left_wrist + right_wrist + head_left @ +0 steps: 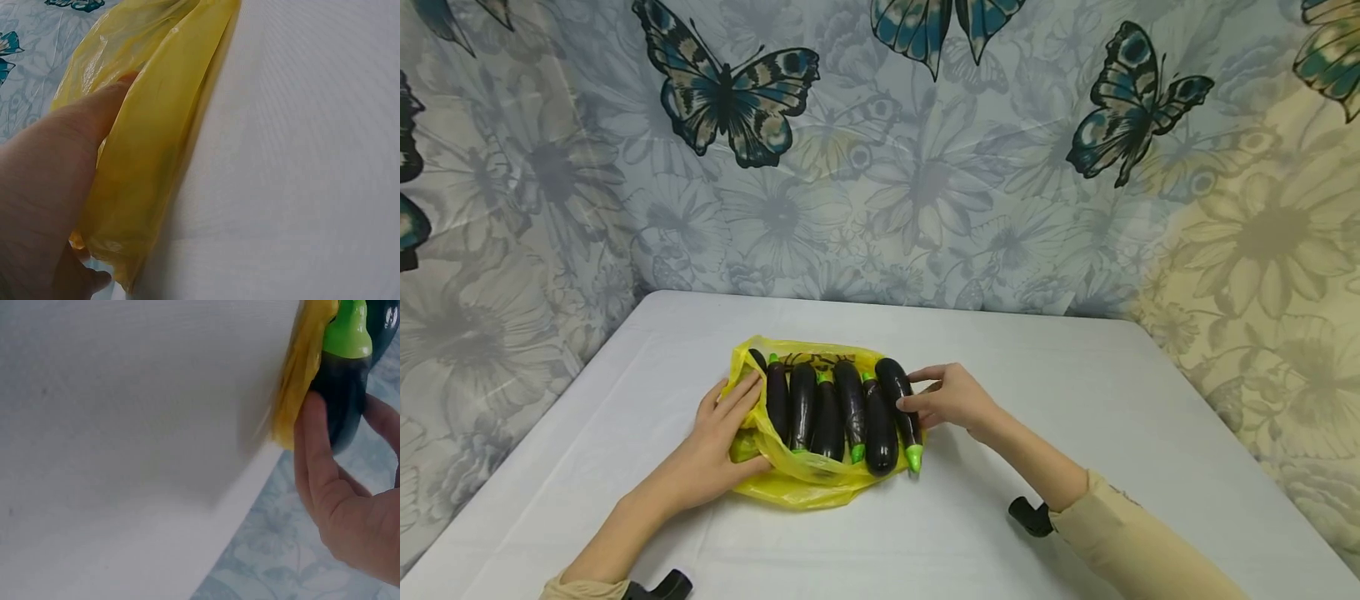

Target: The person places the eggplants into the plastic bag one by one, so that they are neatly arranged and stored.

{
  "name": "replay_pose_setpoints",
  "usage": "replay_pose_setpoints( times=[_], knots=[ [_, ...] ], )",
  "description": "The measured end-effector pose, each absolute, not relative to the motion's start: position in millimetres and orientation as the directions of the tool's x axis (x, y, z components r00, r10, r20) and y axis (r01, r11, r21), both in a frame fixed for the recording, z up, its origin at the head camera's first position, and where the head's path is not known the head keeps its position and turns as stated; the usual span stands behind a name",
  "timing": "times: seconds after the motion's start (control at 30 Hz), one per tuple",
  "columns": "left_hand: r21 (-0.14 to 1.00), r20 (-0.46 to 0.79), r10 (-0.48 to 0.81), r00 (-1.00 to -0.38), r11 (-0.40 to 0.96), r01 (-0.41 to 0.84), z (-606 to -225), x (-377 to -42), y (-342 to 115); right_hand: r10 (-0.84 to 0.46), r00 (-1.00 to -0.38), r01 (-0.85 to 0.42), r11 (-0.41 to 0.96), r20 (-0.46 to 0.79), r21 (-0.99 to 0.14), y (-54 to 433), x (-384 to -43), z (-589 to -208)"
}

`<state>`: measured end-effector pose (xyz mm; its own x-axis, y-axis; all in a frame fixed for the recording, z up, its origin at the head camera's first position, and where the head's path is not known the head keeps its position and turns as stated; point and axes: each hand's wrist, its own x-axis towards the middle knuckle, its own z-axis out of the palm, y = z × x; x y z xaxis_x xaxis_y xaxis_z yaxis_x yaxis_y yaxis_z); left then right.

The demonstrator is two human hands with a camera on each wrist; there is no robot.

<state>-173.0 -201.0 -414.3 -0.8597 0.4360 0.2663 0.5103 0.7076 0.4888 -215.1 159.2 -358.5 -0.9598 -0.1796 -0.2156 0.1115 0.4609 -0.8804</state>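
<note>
A yellow plastic bag [808,492] lies on its side with its mouth spread, and several glossy dark eggplants [827,421] with green stems sit in a row in it. My left hand [703,462] holds the bag's left edge, fingers over the rim and thumb at the front fold. In the left wrist view the thumb tip goes behind the yellow film. On the right, my right hand [951,400] pinches the outermost eggplant [897,392] between thumb and fingers. That eggplant's bright green stem end [348,331] shows in the right wrist view, beside the bag's edge.
Beneath everything is a white-covered table [1060,375]. A wall covering [925,208] with flowers and butterflies stands behind it and along both sides. Black wrist devices [1030,517] stick out near both sleeves.
</note>
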Motion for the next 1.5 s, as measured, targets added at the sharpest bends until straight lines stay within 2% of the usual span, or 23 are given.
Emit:
replay_pose_setpoints(
  times=[0.13,0.47,0.67,0.77,0.87,1.0,1.1,1.5],
  knots=[
    [0.490,0.260,0.433,-0.863,0.711,0.504,-413.7,-172.4,-201.5,-0.220,-0.951,0.087,0.482,-0.217,-0.872,165.0,-215.2,-354.6],
    [0.498,0.253,0.434,-0.865,0.708,0.501,-417.2,-172.3,-204.2,-0.217,-0.938,0.110,0.552,-0.270,-0.826,160.0,-214.9,-353.3],
    [0.496,0.259,0.434,-0.863,0.706,0.505,-416.8,-171.3,-205.4,-0.234,-0.965,-0.095,0.737,-0.121,-0.669,150.2,-214.4,-358.1],
    [0.496,0.260,0.433,-0.863,0.707,0.504,-416.3,-170.8,-205.7,-0.261,-0.962,-0.161,0.766,-0.073,-0.622,146.2,-214.4,-355.9],
    [0.497,0.261,0.434,-0.862,0.705,0.505,-416.3,-170.5,-205.1,-0.236,-0.966,-0.102,0.727,-0.108,-0.680,146.4,-218.1,-356.7],
    [0.497,0.260,0.438,-0.860,0.703,0.508,-416.3,-170.6,-204.0,-0.177,-0.965,0.050,0.605,-0.195,-0.795,151.0,-222.8,-359.5],
    [0.495,0.264,0.439,-0.859,0.702,0.512,-415.7,-170.4,-203.1,-0.170,-0.958,0.109,0.534,-0.233,-0.838,154.7,-224.3,-360.4],
    [0.463,0.309,0.401,-0.862,0.728,0.505,-411.6,-170.0,-205.1,-0.167,-0.958,0.147,0.411,-0.232,-0.900,164.3,-225.6,-362.7]
  ],
)
